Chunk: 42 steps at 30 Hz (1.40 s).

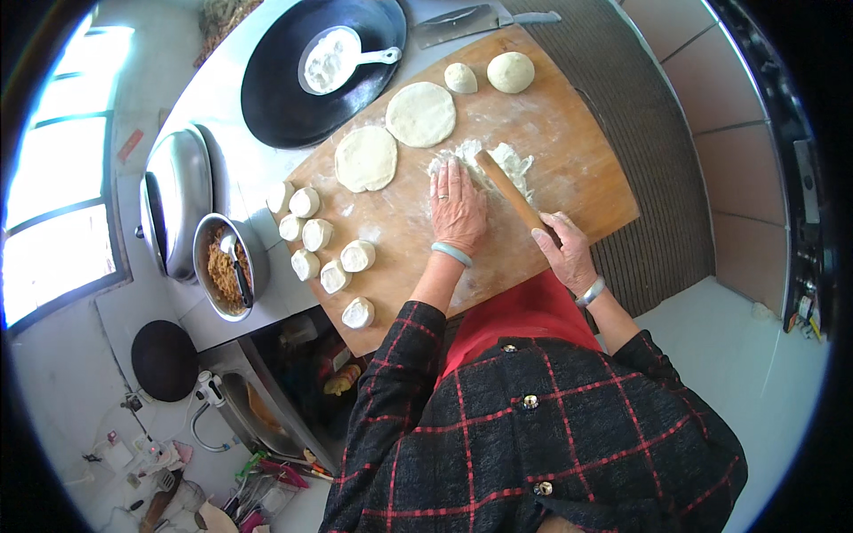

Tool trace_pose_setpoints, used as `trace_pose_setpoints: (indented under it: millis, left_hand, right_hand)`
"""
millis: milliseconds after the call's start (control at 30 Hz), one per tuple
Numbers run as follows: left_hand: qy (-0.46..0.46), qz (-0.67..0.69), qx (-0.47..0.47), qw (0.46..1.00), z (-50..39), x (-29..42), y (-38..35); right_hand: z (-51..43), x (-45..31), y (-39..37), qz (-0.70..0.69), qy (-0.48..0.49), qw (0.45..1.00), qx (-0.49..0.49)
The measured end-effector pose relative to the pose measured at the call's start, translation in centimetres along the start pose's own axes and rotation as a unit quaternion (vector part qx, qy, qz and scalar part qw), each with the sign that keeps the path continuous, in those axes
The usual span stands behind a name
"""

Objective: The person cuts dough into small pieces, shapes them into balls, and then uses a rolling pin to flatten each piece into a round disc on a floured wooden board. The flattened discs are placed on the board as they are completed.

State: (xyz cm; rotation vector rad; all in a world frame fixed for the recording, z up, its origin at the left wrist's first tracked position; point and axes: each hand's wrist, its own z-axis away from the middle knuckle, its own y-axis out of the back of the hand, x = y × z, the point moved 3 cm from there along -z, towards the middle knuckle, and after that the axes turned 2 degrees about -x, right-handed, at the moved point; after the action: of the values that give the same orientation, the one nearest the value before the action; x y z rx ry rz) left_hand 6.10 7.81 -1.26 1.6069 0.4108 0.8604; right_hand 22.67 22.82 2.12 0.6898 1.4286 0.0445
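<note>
My left hand [457, 208] lies flat, palm down, at the edge of a patch of loose flour [513, 163] on a wooden board [566, 193]. Whatever is under the palm is hidden. In my right hand [566, 248] is the near end of a wooden rolling pin [510, 190], whose far end reaches over the flour. Beyond the flour are two flattened dough rounds [420, 114], almost touching each other. Near the board's far edge sit a large dough ball [510, 72] and a smaller dough piece [460, 78]. Several floured dough pieces [317, 234] stand at the left.
A black wok [273, 86] holds a white scoop of flour [330, 60]. A cleaver [460, 24] lies behind the board. Left are a metal bowl of filling with a spoon [256, 286] and a metal lid [180, 200]. A sink [256, 406] lies lower left.
</note>
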Motion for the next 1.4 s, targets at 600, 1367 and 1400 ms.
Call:
trace_pose_setpoints:
  millis: [600, 1367, 1400]
  left_hand:
    - [0.097, -0.049, -0.033, 0.994, 0.0, 3.9, -0.2]
    - [0.158, 0.285, 0.143, 0.935, 1.9, -2.5, 2.8]
    - [0.17, 0.331, 0.147, 0.916, 1.6, -2.5, 2.6]
  right_hand:
    - [-4.6, 0.7, 3.9, -0.005, 0.057, 0.995, -0.08]
    - [-9.6, -0.7, 2.4, 0.001, 0.096, 0.95, -0.298]
    - [-9.5, -0.3, 3.4, -0.049, -0.008, 0.96, -0.276]
